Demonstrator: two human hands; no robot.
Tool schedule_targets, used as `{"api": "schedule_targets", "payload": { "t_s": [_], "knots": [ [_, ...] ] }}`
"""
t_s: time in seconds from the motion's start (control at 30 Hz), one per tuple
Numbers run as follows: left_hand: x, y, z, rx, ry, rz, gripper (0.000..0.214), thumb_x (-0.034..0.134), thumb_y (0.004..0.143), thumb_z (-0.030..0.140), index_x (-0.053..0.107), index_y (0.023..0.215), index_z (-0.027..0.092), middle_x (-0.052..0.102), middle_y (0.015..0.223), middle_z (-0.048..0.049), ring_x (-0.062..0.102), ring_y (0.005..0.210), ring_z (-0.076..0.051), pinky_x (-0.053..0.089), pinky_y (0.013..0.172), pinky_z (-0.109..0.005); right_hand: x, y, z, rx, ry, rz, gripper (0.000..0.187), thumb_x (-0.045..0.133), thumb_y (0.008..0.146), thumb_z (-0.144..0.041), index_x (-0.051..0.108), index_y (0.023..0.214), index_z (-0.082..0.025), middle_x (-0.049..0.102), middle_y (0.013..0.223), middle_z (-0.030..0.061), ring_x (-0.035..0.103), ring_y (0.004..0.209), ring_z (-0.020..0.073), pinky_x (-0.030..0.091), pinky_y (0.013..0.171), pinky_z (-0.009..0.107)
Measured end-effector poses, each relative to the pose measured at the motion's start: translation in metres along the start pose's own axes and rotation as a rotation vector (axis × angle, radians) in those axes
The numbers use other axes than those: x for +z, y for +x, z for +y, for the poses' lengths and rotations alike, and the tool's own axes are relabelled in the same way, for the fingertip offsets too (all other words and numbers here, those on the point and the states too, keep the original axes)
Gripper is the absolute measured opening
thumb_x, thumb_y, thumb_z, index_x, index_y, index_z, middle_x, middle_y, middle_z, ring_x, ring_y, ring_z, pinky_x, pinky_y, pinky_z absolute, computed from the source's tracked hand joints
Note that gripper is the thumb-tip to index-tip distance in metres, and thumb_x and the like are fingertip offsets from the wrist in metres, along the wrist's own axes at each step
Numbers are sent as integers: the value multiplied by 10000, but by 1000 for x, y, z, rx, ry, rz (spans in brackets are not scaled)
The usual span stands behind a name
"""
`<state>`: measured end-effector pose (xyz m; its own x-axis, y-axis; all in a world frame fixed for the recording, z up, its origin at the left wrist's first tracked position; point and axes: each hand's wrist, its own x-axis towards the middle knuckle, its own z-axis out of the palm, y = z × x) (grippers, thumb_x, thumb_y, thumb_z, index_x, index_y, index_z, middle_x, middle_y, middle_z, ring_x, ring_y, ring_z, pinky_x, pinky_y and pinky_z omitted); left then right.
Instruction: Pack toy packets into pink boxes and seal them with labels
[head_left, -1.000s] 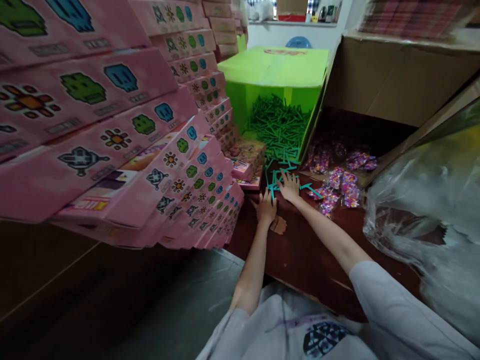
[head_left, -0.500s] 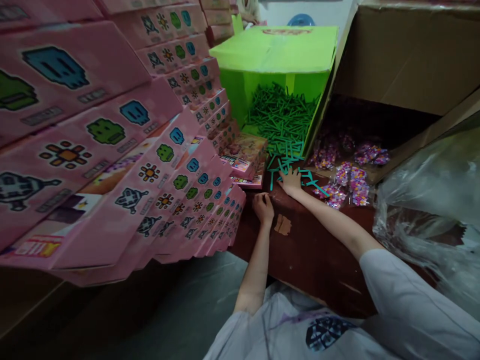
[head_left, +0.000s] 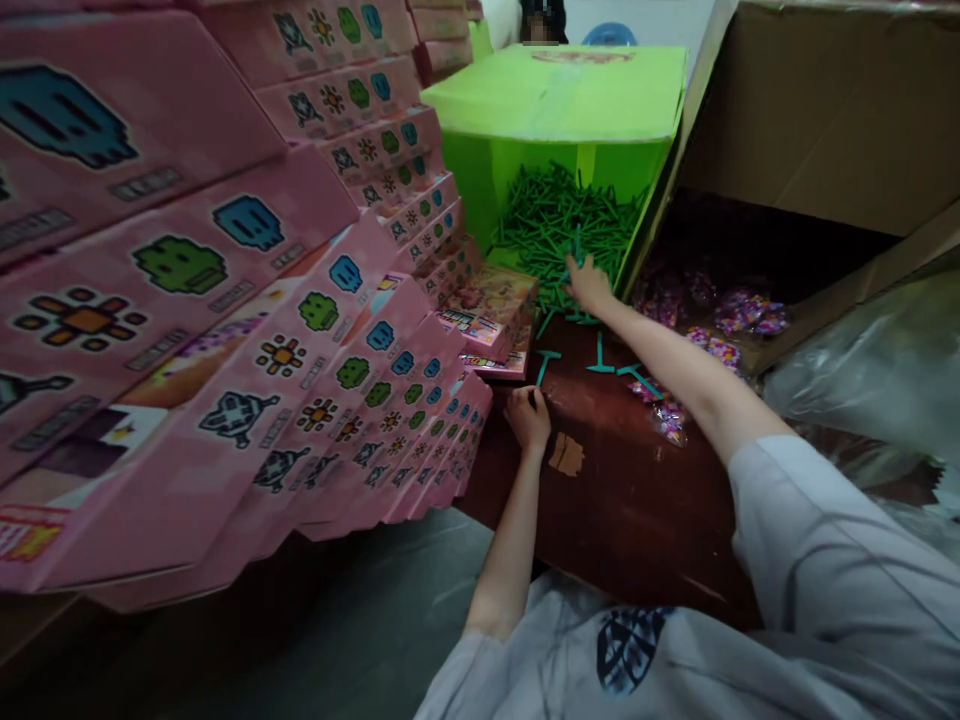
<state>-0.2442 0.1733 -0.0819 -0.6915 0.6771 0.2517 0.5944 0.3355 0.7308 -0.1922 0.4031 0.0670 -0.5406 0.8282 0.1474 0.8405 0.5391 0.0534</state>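
My right hand (head_left: 589,288) reaches to the mouth of a bright green box (head_left: 540,105). Its fingers are pinched, and a thin blue-green plastic stick (head_left: 577,240) stands up from them. Heaped inside the box and spilling out of its front are many green T-shaped plastic sticks (head_left: 551,205). My left hand (head_left: 529,420) rests on the brown table with its fingers curled. Just past its fingertips is a T-shaped stick (head_left: 546,364); whether the fingers grip its stem I cannot tell. Another T-shaped stick (head_left: 600,355) lies on the table below my right hand.
Pink printed boxes (head_left: 390,350) are stacked in rows along the left. A brown carton (head_left: 817,110) stands open at right, with small bags of colourful pieces (head_left: 712,345) before it. Clear plastic film (head_left: 862,370) hangs at far right. A person's head (head_left: 544,18) shows behind the green box.
My right hand has moved from the loose sticks on the table up to the green box's mouth. Fewer sticks lie on the table. My left hand has stayed about where it was.
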Motion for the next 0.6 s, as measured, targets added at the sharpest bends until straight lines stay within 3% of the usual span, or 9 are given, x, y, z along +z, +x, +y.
{"api": "schedule_targets", "payload": {
  "t_s": [0.07,0.1,0.2,0.3,0.43,0.6],
  "knots": [
    [0,0,0,-6,9,-2,214,435,960,255,637,1000,194,659,1098,-111,573,1100,-264,402,964,-411,-3,20,4,28,-15,89,770,533,944,-375,153,1549,-87,241,1522,327,359,1361,482,318,1019,670],
    [1,0,0,-10,14,-3,218,433,962,260,637,1000,193,660,1095,-112,573,1100,-266,402,963,-414,1,24,5,-16,-9,94,828,590,909,-415,181,1544,-77,234,1536,313,313,1384,491,283,1041,683],
    [1,1,2,-22,27,-2,230,427,967,269,642,987,189,664,1082,-120,570,1099,-279,397,961,-429,30,15,-2,-319,49,-98,937,731,771,-518,328,1505,-97,324,1541,233,308,1402,438,278,1107,618],
    [1,1,2,-26,41,0,232,430,969,279,644,971,190,668,1077,-118,571,1090,-282,391,967,-438,67,-9,-13,-481,64,-239,1033,744,724,-590,292,1527,-124,321,1565,184,295,1416,395,260,1147,570],
    [1,1,3,-27,63,-4,239,425,974,281,648,970,194,674,1068,-106,581,1070,-273,388,974,-438,92,-33,-14,-483,39,-163,696,513,929,-526,398,1456,-85,384,1516,205,367,1346,368,307,1095,524],
    [0,1,5,-30,87,-21,249,420,976,280,652,978,188,673,1068,-113,573,1080,-286,392,962,-445,87,-47,-7,-539,-28,-203,411,406,989,-325,535,1288,-74,539,1312,224,520,1160,326,412,946,429]
  ]
}}
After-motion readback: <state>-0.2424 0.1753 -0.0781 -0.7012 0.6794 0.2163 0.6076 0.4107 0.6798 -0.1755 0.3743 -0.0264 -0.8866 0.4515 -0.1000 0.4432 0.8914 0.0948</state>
